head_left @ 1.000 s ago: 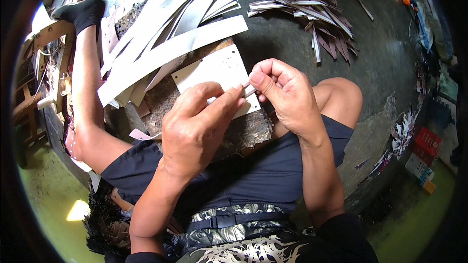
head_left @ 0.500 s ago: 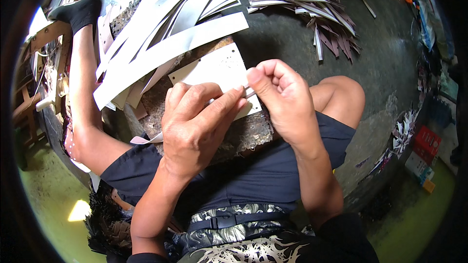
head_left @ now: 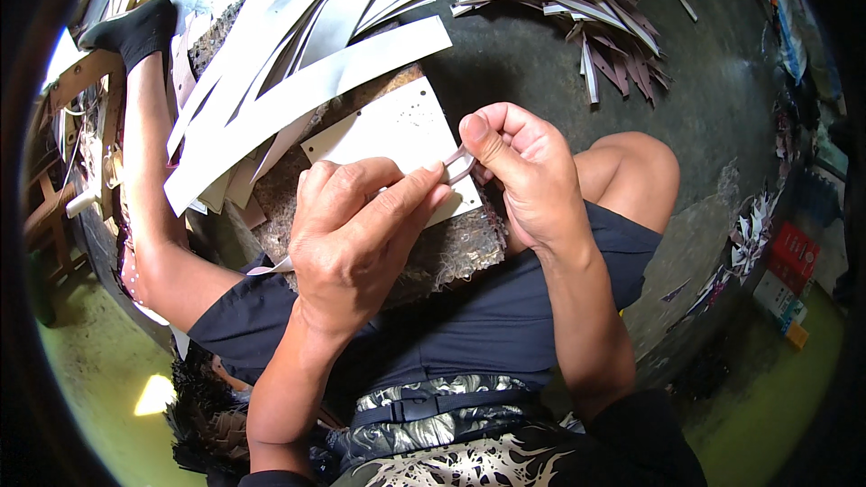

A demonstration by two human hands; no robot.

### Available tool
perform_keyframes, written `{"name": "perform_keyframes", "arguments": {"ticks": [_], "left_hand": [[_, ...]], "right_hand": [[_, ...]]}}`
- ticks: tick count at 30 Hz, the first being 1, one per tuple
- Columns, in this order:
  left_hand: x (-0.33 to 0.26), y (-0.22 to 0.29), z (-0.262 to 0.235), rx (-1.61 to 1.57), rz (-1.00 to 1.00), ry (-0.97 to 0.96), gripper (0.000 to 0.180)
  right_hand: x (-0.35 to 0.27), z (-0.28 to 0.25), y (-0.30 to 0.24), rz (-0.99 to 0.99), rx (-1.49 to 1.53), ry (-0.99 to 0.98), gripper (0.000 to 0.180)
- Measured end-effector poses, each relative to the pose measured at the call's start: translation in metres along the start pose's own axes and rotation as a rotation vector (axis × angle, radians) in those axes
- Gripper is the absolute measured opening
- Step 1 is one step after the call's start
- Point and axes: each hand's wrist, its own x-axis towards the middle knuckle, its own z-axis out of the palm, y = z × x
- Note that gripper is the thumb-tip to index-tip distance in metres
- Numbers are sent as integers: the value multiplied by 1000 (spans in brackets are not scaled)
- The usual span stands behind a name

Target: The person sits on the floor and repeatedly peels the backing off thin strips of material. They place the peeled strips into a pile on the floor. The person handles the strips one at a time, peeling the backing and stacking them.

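A narrow, folded strip (head_left: pixel 460 165) of pale mauve and white sheet material runs between my hands. My left hand (head_left: pixel 356 221) is closed on it, pinching it between thumb and index finger. The strip's other end shows left of that wrist. My right hand (head_left: pixel 523 162) grips the near end with thumb against curled fingers; part of the strip there is hidden. Both hands are over a white board (head_left: pixel 383 122) with small holes, which lies on a rough, worn block (head_left: pixel 451 248) between my legs.
Long white strips (head_left: pixel 307 90) are heaped beyond the block at the left. On the dark floor at the far right lies a pile of narrow folded strips (head_left: pixel 586 0). A wooden frame (head_left: pixel 86 90) stands at the left. A red box (head_left: pixel 792 257) and scraps (head_left: pixel 749 234) lie at the right.
The right hand has shifted slightly, and the strip between the hands now bends into a small loop. The left hand keeps its pinch. The whole view has moved a little.
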Motion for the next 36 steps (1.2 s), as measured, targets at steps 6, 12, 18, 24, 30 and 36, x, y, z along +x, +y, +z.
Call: {"name": "perform_keyframes", "arguments": {"ticks": [6, 12, 18, 24, 30, 36], "left_hand": [[1, 0, 0, -14, -3, -6, 34], [1, 0, 0, -26, -8, -4, 35], [1, 0, -1, -30, -5, -11, 36], [1, 1, -1, -39, -9, -13, 37], [1, 1, -2, -42, -22, -29, 36], [2, 0, -3, -47, -19, -30, 35]], "right_hand": [[6, -8, 5, 13, -40, 33, 24], [14, -18, 13, 22, -57, 57, 25], [22, -32, 16, 71, -148, 89, 28], [29, -34, 25, 38, -285, 210, 30], [38, -38, 26, 91, -459, 293, 29], [46, -40, 32, 29, -744, 404, 31]]}}
